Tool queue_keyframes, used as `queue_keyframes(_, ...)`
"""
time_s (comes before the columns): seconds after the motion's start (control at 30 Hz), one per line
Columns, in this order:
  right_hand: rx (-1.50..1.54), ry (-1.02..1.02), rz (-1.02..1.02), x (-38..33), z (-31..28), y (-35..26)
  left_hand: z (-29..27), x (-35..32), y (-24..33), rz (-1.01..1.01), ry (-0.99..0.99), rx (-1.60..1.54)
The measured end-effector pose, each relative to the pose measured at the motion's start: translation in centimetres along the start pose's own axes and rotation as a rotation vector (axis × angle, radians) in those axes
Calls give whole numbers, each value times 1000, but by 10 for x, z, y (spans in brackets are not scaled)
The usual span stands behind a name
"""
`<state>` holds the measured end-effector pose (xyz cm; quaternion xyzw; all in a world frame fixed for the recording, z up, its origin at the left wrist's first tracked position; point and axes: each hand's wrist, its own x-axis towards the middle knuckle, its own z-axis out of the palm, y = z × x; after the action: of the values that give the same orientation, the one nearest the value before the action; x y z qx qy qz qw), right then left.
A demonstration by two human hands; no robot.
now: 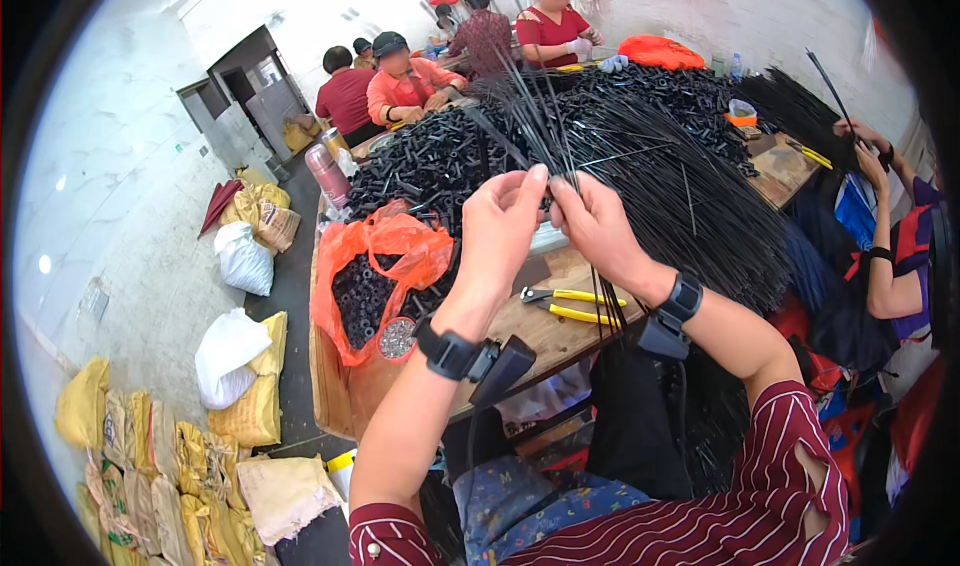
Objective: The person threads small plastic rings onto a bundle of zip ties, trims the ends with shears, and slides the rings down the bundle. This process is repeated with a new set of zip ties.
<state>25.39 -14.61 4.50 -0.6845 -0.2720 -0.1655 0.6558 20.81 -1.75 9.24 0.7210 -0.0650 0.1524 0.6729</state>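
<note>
Watching two bare hands meet over the near side of the wooden bench (545, 341). Left hand (505, 221): thumb brought against the forefinger, the pinch closed at the bunch of thin dark rods (540, 138). Right hand (603, 234): fingers curled in, thumb pressed toward the left thumb, also closed on the rods; their lower ends show beneath it, dropping toward the bench edge. Neither palm is spread. Something small and dark sits between the fingertips; too hidden to tell its shape, or which hand bears more of the load.

Position of the rods: upright and slightly fanned, raised above the bench, in front of a broad pile of loose rods (690, 226) on the right and a heap of short black tubular parts (400, 171) on the left.

Step in hand, my reading: close fingertip handling of the rods, both hands at the same spot. Such handling seems to call for one steady pinch to keep the bunch together, leaving the other thumb and finger free to adjust. Slender rods look apt to splay if both pinches loosen together.

Near the forearms: yellow-handled pliers (585, 295) lying untouched on bare wood, just below the right hand. Left of the left forearm, an open orange bag (425, 250) of black ring-like pieces, with small silvery bits (397, 340) beside it.
</note>
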Motion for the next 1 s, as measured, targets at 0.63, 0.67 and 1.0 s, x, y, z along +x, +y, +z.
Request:
queue_keyframes(0.63, 241, -134, 174, -16, 11, -24, -19, -9, -16, -57, 243, -284)
queue_keyframes(0.67, 150, -151, 173, -16, 10, -25, -21, -11, -16, -58, 245, -282)
queue_keyframes(1.0, 15, 231, -63, 35, -31, 41, -22, -23, -15, -99, 160, -428)
